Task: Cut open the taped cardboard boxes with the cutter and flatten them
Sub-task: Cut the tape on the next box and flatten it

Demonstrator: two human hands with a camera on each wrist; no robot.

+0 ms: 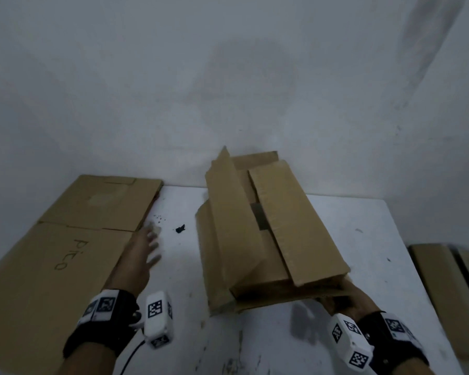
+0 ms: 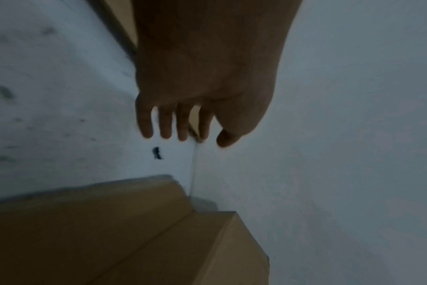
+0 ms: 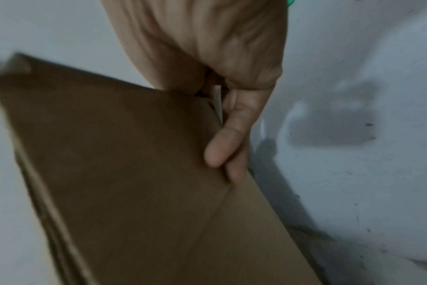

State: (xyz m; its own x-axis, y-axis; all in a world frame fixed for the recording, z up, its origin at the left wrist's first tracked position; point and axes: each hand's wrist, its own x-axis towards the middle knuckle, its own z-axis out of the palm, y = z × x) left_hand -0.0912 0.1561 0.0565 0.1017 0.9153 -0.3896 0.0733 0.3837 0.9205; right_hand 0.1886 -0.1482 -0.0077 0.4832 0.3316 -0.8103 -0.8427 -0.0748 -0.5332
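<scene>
Looks like a bare storeroom or packing corner. A scuffed white table (image 1: 255,334) sits against plain white walls (image 1: 174,77), with flattened cardboard (image 1: 52,253) stacked on it.

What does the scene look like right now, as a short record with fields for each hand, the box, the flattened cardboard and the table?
left hand: open, fingers spread, above the table beside the flat cardboard
right hand: grip on the box's near corner
box: cut open, flaps up, partly collapsed, not yet flat
flat cardboard: lying at the table's left, marked "pico"
table: white, with a small dark scrap
cutter: not visible
</scene>
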